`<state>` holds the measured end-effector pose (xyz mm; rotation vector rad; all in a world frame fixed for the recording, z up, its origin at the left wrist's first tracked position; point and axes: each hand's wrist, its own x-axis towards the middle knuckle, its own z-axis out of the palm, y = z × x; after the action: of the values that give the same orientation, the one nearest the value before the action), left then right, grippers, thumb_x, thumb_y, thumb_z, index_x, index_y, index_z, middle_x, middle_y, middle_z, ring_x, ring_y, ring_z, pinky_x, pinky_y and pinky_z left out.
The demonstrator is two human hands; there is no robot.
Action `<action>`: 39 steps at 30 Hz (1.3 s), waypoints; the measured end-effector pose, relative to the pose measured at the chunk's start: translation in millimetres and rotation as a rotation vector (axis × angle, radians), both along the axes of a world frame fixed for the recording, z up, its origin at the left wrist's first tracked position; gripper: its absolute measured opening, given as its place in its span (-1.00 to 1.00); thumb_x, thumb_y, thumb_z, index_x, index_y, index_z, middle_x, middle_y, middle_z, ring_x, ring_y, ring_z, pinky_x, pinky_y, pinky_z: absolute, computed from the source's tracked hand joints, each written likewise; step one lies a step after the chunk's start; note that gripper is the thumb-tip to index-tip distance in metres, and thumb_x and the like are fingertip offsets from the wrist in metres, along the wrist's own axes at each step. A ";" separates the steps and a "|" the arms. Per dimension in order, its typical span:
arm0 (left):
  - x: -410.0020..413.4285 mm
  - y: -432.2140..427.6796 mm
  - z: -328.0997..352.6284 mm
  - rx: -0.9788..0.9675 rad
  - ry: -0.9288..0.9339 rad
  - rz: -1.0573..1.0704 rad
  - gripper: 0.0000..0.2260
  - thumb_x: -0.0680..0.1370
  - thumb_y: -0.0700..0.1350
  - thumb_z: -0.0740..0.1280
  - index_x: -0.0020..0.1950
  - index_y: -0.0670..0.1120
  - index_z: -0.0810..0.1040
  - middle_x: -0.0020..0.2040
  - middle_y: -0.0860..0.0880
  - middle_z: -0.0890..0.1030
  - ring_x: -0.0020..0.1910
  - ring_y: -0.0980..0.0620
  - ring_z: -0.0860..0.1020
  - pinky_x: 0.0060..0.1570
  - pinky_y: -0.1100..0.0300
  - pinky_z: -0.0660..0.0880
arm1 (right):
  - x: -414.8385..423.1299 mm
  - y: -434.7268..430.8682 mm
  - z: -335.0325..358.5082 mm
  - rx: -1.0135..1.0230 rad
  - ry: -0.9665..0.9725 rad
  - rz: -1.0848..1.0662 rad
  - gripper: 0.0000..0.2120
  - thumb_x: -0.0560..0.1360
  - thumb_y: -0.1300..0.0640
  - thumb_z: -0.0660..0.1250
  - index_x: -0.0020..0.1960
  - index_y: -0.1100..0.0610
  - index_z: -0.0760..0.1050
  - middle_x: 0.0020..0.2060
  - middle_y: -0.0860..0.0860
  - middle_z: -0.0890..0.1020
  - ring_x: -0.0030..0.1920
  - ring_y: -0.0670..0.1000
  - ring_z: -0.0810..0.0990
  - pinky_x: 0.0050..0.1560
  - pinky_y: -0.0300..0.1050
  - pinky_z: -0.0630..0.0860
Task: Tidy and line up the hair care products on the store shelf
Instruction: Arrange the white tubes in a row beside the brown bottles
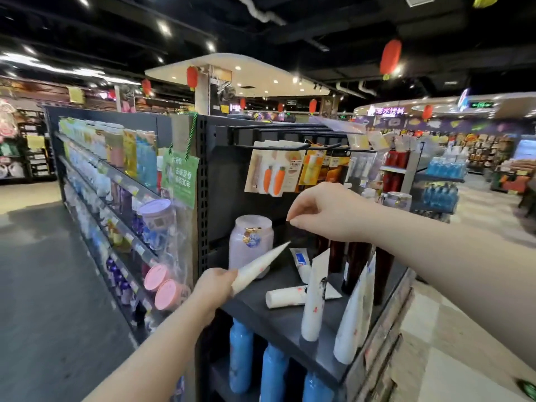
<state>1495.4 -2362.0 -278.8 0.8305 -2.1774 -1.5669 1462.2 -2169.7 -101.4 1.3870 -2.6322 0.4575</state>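
White tube (259, 266): held above the near-left corner of the dark shelf (278, 320), long axis slanting, crimped end pointing up and right toward the lavender jar (251, 242). Left hand (213, 290): fingers clamped round its lower end. Right hand (324, 211): above the shelf, fingertips pinched together, holding nothing visible. Lying tube (290, 297): flat, mid-shelf. Upright tubes (313, 297): near edge, right.

Five white tubes show: one (259, 269) gripped in the left hand (213, 288), two standing (313, 303) (352, 323) right of that grip, one lying flat (290, 296) between them, and one small tube (301, 264) beyond. One lilac jar (251, 242) stands just behind the grip. Three blue bottles (240, 358) stand below it.
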 end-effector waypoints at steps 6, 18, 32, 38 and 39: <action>81.3 19.6 30.3 0.584 0.316 -0.121 -0.74 0.60 0.00 0.18 -0.04 -0.16 0.52 -0.28 -0.10 0.54 -0.46 0.09 0.43 -0.47 0.27 0.27 | 45.1 -1.9 -13.2 -0.167 -0.097 -0.092 -0.75 0.51 0.07 0.30 0.18 0.01 0.52 0.14 -0.04 0.57 0.06 -0.07 0.50 -0.04 -0.31 0.41; 182.5 103.2 64.6 0.990 0.368 -0.668 -0.67 0.49 -0.02 0.20 0.06 -0.23 0.57 -0.29 -0.13 0.58 -0.46 0.03 0.46 -0.52 0.24 0.35 | 127.1 55.3 -3.1 -0.807 -0.700 -0.135 -0.67 0.53 0.00 0.27 0.26 0.05 0.37 0.06 0.07 0.62 -0.02 0.03 0.64 -0.09 -0.07 0.62; 126.7 133.8 64.1 0.384 0.273 -0.817 -0.88 0.49 -0.06 0.33 -0.03 -0.03 0.62 -0.30 0.05 0.62 -0.26 0.09 0.54 -0.28 0.27 0.44 | 86.0 109.0 -21.4 -0.944 -0.702 -0.309 -0.92 0.53 0.10 0.29 -0.08 0.11 0.46 -0.25 0.04 0.68 -0.30 -0.05 0.66 -0.25 -0.15 0.62; 59.0 116.9 94.7 0.133 0.381 -0.713 -0.83 0.50 -0.08 0.34 0.07 -0.04 0.62 -0.13 0.02 0.65 -0.17 0.14 0.56 -0.18 0.29 0.45 | 21.1 102.8 -5.6 -1.111 -0.819 -0.379 -0.86 0.52 0.13 0.32 0.04 0.16 0.45 -0.08 0.11 0.65 -0.16 0.02 0.65 -0.32 -0.13 0.64; 48.8 114.5 100.6 0.119 0.399 -0.701 -0.84 0.51 -0.10 0.32 0.05 -0.05 0.63 -0.12 0.00 0.65 -0.18 0.14 0.56 -0.22 0.33 0.46 | 10.0 100.3 -3.8 -1.139 -0.828 -0.382 -0.82 0.52 0.14 0.32 0.09 0.17 0.44 -0.08 0.11 0.64 -0.17 0.02 0.64 -0.37 -0.16 0.63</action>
<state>1544.1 -2247.5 -178.2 -0.2667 -2.1844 -1.9627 1472.2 -2069.4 -105.2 0.3145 -2.1467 2.3143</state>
